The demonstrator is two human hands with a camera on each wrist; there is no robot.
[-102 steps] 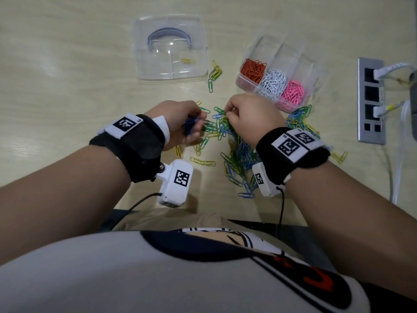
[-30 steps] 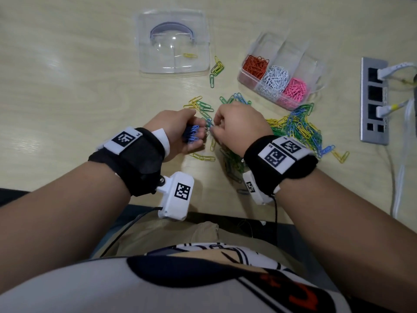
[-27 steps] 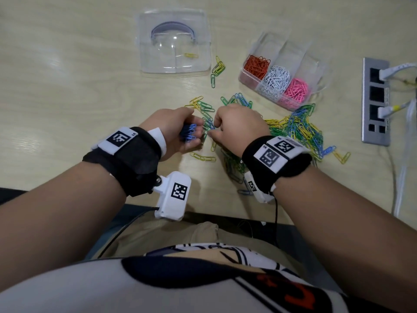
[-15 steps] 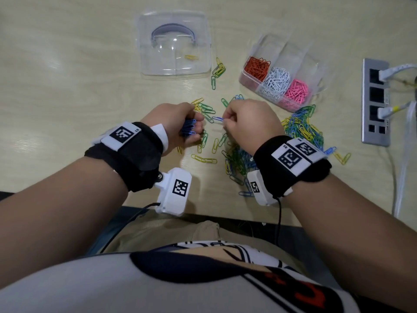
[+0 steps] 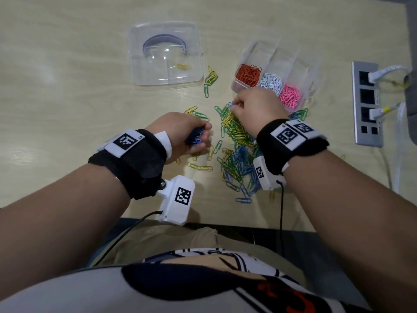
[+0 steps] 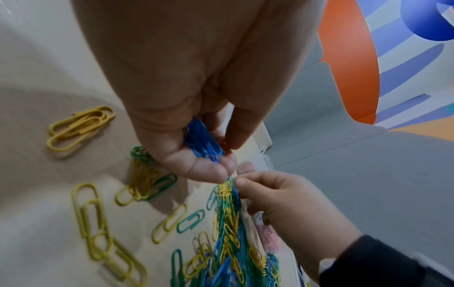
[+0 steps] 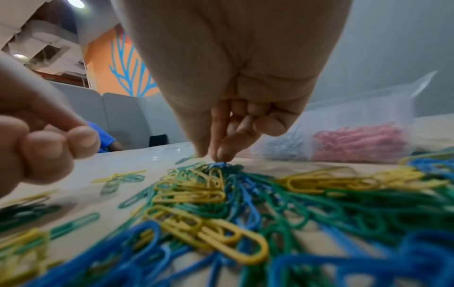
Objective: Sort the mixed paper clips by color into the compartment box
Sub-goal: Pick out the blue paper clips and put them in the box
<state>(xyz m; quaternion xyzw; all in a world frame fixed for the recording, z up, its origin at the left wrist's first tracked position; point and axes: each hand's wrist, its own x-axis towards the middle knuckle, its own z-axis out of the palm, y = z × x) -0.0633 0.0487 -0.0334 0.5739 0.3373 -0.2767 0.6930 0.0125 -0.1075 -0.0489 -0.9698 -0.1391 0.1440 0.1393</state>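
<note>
A mixed pile of blue, green and yellow paper clips [image 5: 237, 150] lies on the table. My left hand [image 5: 198, 138] sits to its left, fingers curled round a bunch of blue clips [image 6: 203, 141]. At the pile's far edge my right hand [image 5: 233, 105] pinches a blue clip [image 7: 219, 164] between thumb and forefinger. Just beyond stands the clear compartment box [image 5: 300, 64], which holds orange clips [image 5: 248, 72], white clips [image 5: 270, 81] and pink clips [image 5: 290, 96]. Its rear compartments look bare.
The clear lid [image 5: 167, 53] lies at the back left, a yellow clip [image 5: 183, 66] on it. Loose yellow and green clips [image 5: 211, 76] are scattered beside it. A grey power strip [image 5: 366, 105] with white cables is at the right. The table's near edge is by my lap.
My right hand left the left hand and moved forward to the pile's far edge, near the box. The left hand stayed put, still holding its blue bunch.
</note>
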